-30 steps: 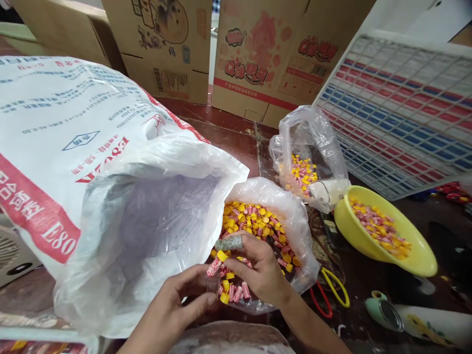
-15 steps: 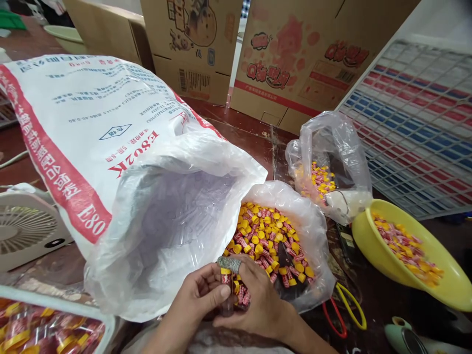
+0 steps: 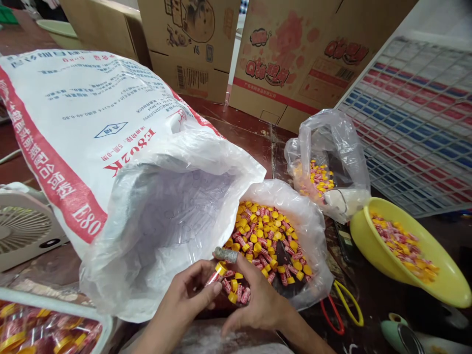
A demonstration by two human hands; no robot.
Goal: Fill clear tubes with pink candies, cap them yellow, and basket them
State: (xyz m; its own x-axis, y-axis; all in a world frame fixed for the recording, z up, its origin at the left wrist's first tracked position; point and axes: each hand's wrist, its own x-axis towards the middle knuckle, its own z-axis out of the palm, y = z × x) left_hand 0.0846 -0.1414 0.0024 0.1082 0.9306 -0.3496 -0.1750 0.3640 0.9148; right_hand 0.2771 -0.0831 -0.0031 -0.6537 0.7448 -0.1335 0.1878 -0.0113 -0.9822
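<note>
My left hand (image 3: 191,290) pinches a small clear vial with a yellow cap (image 3: 218,272), tilted and with a red-and-white insert showing inside. Just to the right, my right hand (image 3: 254,295) is open, thumb and fingers apart; one finger wears a grey wrapping (image 3: 225,254). Between and beyond the hands lies a clear plastic bag (image 3: 313,236) of yellow caps with red-and-white patterned inserts (image 3: 263,236). A large white woven sack (image 3: 73,108) gapes open behind my left hand, with clear empty vials (image 3: 177,221) inside.
A white-rimmed tray (image 3: 106,319) of capped vials sits lower left, below a fan (image 3: 25,226). To the right are another plastic bag (image 3: 346,132), a yellow bowl (image 3: 363,236) and red and yellow scissor-like handles (image 3: 348,305). Cardboard boxes (image 3: 287,93) and a wire rack (image 3: 416,132) stand behind.
The vial has gone from upright between both hands to tilted in my left hand alone. My right hand has opened and drawn off it.
</note>
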